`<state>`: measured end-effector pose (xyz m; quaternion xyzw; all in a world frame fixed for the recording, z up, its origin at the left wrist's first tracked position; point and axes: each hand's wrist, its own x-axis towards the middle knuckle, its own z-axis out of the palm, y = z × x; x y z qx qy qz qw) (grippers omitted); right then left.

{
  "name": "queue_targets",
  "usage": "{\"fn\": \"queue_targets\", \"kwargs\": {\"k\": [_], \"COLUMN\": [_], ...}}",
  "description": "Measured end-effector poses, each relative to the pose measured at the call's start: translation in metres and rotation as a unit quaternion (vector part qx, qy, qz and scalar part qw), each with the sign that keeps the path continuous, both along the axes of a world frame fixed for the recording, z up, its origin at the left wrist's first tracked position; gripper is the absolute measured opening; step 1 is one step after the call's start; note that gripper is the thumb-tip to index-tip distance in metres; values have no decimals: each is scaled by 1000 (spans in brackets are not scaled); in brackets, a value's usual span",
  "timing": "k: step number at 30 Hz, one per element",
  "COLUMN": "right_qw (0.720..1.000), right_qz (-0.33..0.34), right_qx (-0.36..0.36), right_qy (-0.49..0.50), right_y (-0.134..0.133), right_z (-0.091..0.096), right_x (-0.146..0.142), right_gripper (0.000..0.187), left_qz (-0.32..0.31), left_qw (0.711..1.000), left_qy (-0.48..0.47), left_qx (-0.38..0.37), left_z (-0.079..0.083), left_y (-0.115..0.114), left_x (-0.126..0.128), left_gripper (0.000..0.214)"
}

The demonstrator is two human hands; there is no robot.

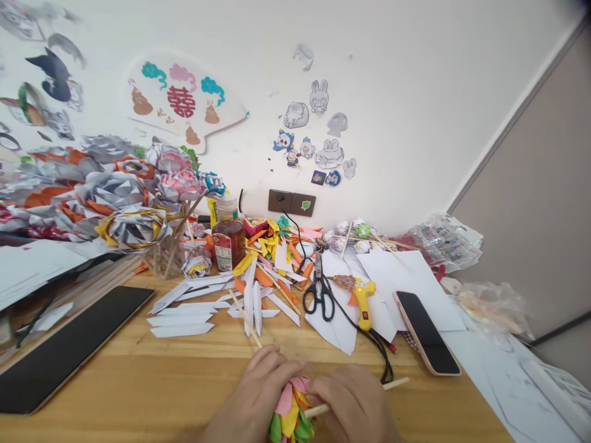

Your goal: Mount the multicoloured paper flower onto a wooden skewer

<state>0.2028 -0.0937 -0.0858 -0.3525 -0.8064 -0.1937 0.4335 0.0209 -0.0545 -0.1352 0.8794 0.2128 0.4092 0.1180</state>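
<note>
Low in the head view, my left hand is closed around a paper flower with pink, yellow and green petals. A thin wooden stick sticks out beyond my left fingers; whether it joins the flower is hidden. My right hand grips a short wooden rod, whose near end lies against the petals. The right fingertips are at the flower's pink edge. Beyond the hands lie folded white paper strips, black-handled scissors and a yellow glue gun.
A phone lies at right, and a long black slab at left. Behind stand a bottle of brown liquid and a large bunch of paper flowers. White sheets and a black cable spread at right.
</note>
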Motion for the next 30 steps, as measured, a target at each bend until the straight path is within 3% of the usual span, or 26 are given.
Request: {"fn": "queue_targets", "kwargs": {"k": [6, 15, 23, 30], "right_qw": [1000, 999, 1000, 999], "right_qz": [-6, -1, 14, -5], "right_qx": [3, 17, 7, 27], "right_qy": [-21, -33, -9, -23], "right_y": [0, -1, -1, -2], "right_z": [-8, -5, -3, 1], "right_x": [1, 0, 3, 3], "right_gripper": [33, 29, 30, 29], "left_qz": [-3, 13, -10, -6], "left_qw": [1000, 999, 1000, 1000], "left_qy": [-1, 32, 17, 2], "left_qx": [17, 19, 15, 19], "left_z": [6, 13, 19, 12], "left_y": [-1, -8, -5, -2], "left_x": [0, -4, -2, 2], "left_gripper": [59, 63, 62, 60]}}
